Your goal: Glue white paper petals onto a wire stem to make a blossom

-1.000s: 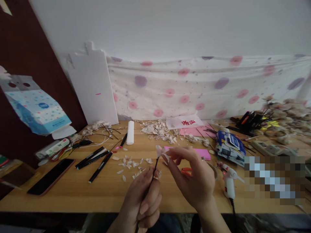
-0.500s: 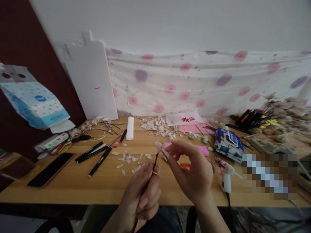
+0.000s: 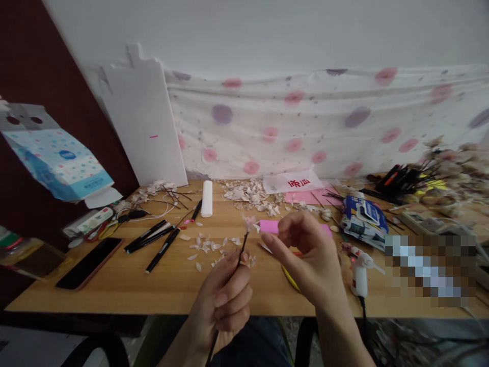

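My left hand (image 3: 227, 295) is closed around a thin dark stem (image 3: 243, 248), which slants up out of the fist. At the stem's tip sits a small pale pink flower (image 3: 249, 223) of thin petals. To its right, my right hand (image 3: 313, 255) is curved with thumb and forefinger apart, close to the petals; I see nothing held in it. Loose whitish petals (image 3: 206, 247) lie on the wooden table (image 3: 126, 300) beyond my left hand. Behind my right hand are a pink strip (image 3: 268, 226) and a yellow-handled tool (image 3: 291, 279), both partly hidden.
On the right stand a white glue gun (image 3: 359, 275) and a blue packet (image 3: 362, 216). Black markers (image 3: 162, 250), a white roll (image 3: 207, 199) and a phone (image 3: 89, 262) lie left. A petal heap (image 3: 252, 193) is at the back, dried flowers (image 3: 462, 168) far right.
My right hand has drawn slightly away from the flower, its thumb and forefinger parting from the petals. My left hand still grips the stem. The view has shifted a little.
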### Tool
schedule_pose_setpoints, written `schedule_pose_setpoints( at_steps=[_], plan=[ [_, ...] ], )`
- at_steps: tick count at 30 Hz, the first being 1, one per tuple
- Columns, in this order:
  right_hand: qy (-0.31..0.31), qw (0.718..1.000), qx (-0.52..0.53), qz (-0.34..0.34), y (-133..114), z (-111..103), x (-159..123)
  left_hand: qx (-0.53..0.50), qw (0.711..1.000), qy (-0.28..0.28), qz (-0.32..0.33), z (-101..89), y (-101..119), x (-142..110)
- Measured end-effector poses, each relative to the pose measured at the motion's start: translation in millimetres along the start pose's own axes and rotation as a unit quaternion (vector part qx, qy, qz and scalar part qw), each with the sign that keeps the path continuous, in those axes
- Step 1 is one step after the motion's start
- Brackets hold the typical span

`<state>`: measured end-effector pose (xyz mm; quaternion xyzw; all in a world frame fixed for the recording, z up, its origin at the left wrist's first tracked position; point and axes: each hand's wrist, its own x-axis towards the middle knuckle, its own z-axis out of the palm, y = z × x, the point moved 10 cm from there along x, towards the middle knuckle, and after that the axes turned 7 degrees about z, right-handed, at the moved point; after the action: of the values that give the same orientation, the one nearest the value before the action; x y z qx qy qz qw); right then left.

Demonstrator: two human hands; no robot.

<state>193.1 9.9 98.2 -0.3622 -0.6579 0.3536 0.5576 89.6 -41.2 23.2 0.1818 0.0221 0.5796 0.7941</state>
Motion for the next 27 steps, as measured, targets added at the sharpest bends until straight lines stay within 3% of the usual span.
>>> schedule_pose_setpoints(
  at_steps=[5,10,13,16,18,21,27],
  plan=[
    [-0.177,0.974,0.073,0.117,27,36,1,-0.07,0.997,-0.017,-0.018,6.6,-2,-3],
    [-0.228,0.954,0.127,0.15,31,50,-3,-0.211,0.976,-0.031,-0.052,20.8,-8,-10],
    [-0.201,0.966,0.104,0.125,21,41,0,-0.261,0.962,-0.042,-0.064,27.2,-9,-12],
    [-0.069,0.997,0.019,0.035,0,9,3,-0.237,0.968,-0.043,-0.064,26.9,-8,-11],
    [0.009,0.997,-0.047,-0.058,-22,-9,-3,-0.172,0.983,-0.028,-0.058,21.2,-8,-9],
    [0.022,0.976,-0.136,-0.169,-45,-6,-14,-0.065,0.997,0.002,-0.05,10.8,-10,-7],
    [0.034,0.961,-0.182,-0.207,-51,-4,-15,-0.03,0.998,0.027,-0.05,2.6,-15,-6]
  ],
)
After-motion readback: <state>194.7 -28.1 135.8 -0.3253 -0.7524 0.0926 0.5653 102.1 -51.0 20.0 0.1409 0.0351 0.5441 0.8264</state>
